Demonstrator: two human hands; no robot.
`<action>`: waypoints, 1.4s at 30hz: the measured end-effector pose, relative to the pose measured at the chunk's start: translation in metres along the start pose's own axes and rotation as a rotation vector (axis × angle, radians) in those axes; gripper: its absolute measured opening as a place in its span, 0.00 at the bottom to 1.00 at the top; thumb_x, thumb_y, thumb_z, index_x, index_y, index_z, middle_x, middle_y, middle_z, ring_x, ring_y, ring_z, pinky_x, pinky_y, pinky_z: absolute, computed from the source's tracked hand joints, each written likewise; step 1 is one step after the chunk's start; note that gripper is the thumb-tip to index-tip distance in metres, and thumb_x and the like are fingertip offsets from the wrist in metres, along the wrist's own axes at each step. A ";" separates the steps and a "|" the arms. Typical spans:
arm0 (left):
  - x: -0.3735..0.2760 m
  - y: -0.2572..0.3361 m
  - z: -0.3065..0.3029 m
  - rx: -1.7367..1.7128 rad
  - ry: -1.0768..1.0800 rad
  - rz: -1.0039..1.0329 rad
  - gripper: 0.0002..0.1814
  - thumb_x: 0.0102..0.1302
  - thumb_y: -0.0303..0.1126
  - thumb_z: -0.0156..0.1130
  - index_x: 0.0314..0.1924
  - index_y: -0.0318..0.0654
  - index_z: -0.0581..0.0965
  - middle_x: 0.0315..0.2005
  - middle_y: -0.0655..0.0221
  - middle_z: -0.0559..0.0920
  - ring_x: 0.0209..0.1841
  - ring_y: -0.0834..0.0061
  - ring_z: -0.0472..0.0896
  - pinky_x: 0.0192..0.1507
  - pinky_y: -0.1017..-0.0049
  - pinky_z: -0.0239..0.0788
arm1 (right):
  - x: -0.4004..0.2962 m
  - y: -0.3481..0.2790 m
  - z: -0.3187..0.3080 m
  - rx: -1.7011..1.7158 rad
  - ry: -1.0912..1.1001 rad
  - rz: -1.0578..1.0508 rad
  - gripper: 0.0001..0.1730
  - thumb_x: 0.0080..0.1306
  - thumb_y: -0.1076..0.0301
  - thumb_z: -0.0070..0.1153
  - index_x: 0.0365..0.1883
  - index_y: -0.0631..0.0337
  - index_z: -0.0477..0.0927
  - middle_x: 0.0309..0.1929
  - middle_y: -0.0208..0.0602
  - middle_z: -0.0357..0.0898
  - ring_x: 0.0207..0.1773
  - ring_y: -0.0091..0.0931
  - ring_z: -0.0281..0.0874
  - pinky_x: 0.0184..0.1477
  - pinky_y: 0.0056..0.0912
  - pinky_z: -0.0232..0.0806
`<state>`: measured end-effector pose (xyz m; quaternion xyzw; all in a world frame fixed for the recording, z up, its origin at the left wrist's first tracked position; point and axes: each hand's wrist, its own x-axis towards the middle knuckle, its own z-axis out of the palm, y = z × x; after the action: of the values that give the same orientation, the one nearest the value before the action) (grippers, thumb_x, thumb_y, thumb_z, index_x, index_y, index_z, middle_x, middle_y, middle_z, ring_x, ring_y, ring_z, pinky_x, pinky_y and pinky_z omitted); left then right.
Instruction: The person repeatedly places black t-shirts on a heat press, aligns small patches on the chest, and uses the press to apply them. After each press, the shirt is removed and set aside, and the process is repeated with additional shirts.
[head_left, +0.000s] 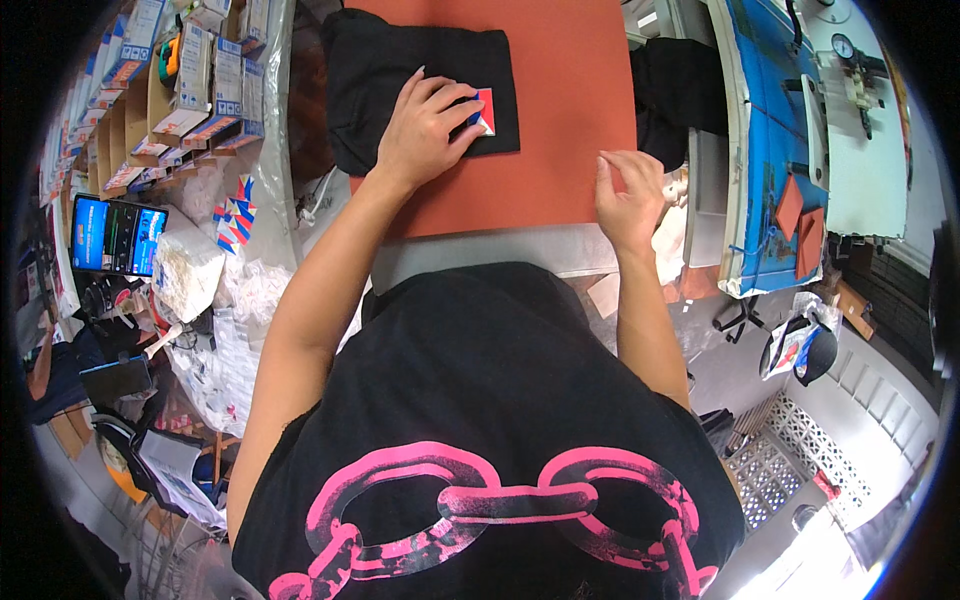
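Black folded fabric lies over the far left part of an orange-red flat pad. A small red, white and blue flag patch sits near the fabric's right edge. My left hand rests on the fabric, palm down, with its fingertips and thumb on the left part of the patch, which they partly cover. My right hand is at the pad's right edge, fingers curled loosely towards the thumb; nothing shows in it. Whether it touches the pad I cannot tell.
Left of the pad, a plastic-covered table bears cardboard boxes, more flag patches, a lit phone or tablet and a white block. At right stand a blue-topped machine with orange-red pieces and more black fabric.
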<state>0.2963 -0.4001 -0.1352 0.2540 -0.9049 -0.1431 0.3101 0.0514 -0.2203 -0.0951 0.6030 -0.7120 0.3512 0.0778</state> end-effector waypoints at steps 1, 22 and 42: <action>0.000 0.001 0.000 -0.003 0.000 -0.002 0.15 0.58 0.39 0.72 0.44 0.44 0.85 0.49 0.73 0.83 0.57 0.65 0.77 0.70 0.49 0.60 | 0.002 0.001 -0.007 -0.024 0.020 -0.006 0.07 0.56 0.74 0.69 0.34 0.56 0.87 0.37 0.34 0.85 0.46 0.35 0.80 0.52 0.39 0.69; -0.001 0.003 0.000 -0.037 0.027 -0.003 0.15 0.58 0.37 0.72 0.44 0.42 0.83 0.49 0.70 0.83 0.55 0.62 0.78 0.69 0.48 0.61 | 0.014 0.191 -0.263 -0.749 0.470 0.342 0.22 0.70 0.51 0.59 0.49 0.63 0.84 0.53 0.47 0.83 0.59 0.42 0.77 0.59 0.45 0.68; 0.001 0.007 -0.001 -0.005 0.019 0.017 0.16 0.59 0.37 0.72 0.45 0.42 0.83 0.49 0.70 0.83 0.54 0.61 0.78 0.68 0.50 0.62 | 0.028 0.261 -0.281 -0.791 0.223 0.367 0.36 0.74 0.39 0.46 0.42 0.72 0.80 0.48 0.60 0.79 0.56 0.54 0.71 0.63 0.55 0.59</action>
<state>0.2934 -0.3949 -0.1312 0.2470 -0.9037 -0.1403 0.3203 -0.2826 -0.0691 0.0222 0.3492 -0.8739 0.1227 0.3151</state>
